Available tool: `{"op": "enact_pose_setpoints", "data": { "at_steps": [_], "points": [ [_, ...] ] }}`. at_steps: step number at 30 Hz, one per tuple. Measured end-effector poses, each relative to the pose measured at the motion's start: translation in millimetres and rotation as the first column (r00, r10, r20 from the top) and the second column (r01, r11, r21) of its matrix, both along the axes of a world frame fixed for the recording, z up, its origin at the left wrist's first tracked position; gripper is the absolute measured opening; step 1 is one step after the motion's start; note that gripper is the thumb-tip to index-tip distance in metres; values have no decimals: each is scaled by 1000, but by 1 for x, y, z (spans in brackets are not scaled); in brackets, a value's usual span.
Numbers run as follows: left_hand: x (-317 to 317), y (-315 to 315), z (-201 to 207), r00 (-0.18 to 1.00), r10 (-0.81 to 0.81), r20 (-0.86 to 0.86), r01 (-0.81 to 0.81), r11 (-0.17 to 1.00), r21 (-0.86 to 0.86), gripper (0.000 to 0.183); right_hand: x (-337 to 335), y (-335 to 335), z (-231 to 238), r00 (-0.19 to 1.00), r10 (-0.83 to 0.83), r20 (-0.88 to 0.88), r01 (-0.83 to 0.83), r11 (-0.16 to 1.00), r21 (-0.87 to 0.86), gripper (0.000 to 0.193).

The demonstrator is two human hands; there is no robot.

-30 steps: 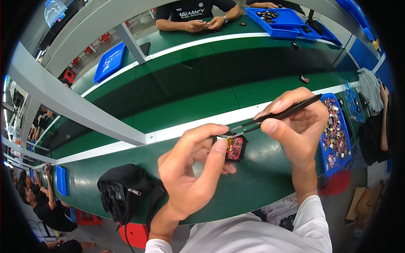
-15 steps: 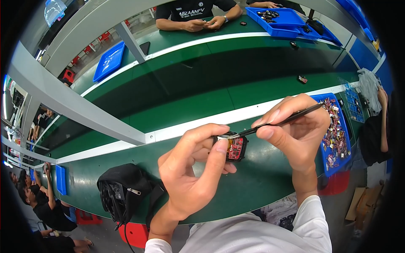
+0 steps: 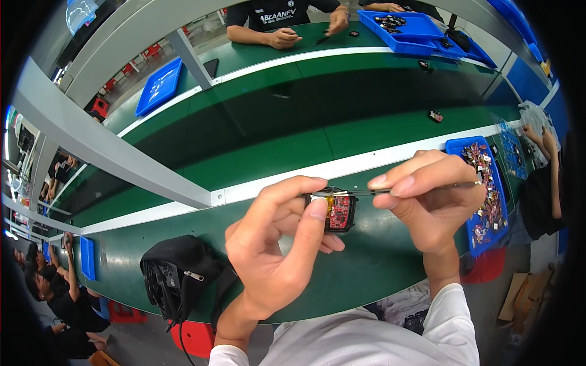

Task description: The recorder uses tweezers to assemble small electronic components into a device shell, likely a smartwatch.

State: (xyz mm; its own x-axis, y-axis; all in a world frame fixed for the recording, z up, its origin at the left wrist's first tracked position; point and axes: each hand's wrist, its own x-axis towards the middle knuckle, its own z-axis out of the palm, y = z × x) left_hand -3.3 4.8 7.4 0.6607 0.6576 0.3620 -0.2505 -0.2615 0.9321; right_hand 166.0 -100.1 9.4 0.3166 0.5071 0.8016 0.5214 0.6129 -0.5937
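Between thumb and fingers, my left hand (image 3: 278, 244) grips a small black device housing (image 3: 342, 216) with its open face up. Inside it shows a red circuit board, with a bit of yellow tape near the left thumb. My right hand (image 3: 433, 198) is closed around dark tweezers (image 3: 378, 191), held almost level. Their tips reach the upper edge of the housing beside the yellow tape; whether they pinch anything there is too small to tell. Both hands are above the green table, near its white rail.
A blue tray (image 3: 502, 226) full of small red boards stands right of my right hand. A black bag (image 3: 180, 274) lies left of my left hand. One loose board (image 3: 435, 116) sits beyond the white rail (image 3: 268, 186). Across the table a person (image 3: 278, 27) works near blue trays (image 3: 397, 44).
My right hand has lowered slightly and turned the tweezers from slanted to nearly level. My left hand keeps the housing almost in place. Across the table, the other person's hands have moved apart.
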Motion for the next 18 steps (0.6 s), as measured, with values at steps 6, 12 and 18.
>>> {"op": "enact_pose_setpoints", "data": {
  "at_steps": [6, 12, 18],
  "points": [
    [0, 0, 1, 1000, 3, -2, -3, 1000, 18, 21, 3, -2, 1, 956, -148, 253, 151, 988, 8, 33],
    [0, -2, -1, 998, 58, 9, -59, 992, 111, 21, -1, -9, 7, 885, -198, 420, 222, 975, -7, 34],
    [2, -8, 0, 986, 150, 70, -155, 986, 69, 21, -3, -13, 6, 846, -242, 476, 265, 964, 19, 31]
  ]
}}
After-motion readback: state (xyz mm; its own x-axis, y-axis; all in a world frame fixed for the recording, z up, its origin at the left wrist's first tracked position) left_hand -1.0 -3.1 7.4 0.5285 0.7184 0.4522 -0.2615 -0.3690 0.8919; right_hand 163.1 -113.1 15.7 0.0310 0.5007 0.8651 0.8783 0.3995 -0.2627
